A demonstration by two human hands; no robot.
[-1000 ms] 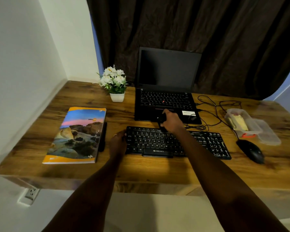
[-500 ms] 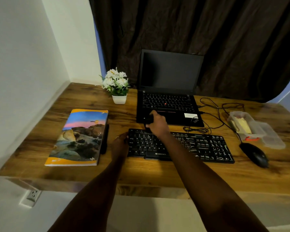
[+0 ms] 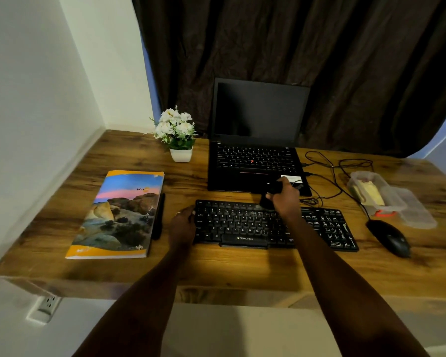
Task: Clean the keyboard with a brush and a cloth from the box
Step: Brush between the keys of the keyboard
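A black keyboard [image 3: 245, 225] lies on the wooden desk [image 3: 216, 269] in front of an open laptop. My right hand [image 3: 285, 198] grips a small black brush [image 3: 267, 195] whose lower end touches the keyboard's top rows near the middle. My left hand [image 3: 182, 225] holds the keyboard's left end. At the right stands a clear plastic box [image 3: 371, 194] with a yellowish cloth [image 3: 368, 194] inside, its lid lying beside it.
An open black laptop [image 3: 255, 161] stands behind the keyboard. A black mouse [image 3: 390, 238] and tangled cables [image 3: 330, 173] are on the right. On the left lie a book [image 3: 119, 215], a black pen [image 3: 159, 217] and a white flower pot [image 3: 177, 136].
My right hand with the brush has moved to the right along the keyboard's top rows. My left hand has stayed at the keyboard's left end.
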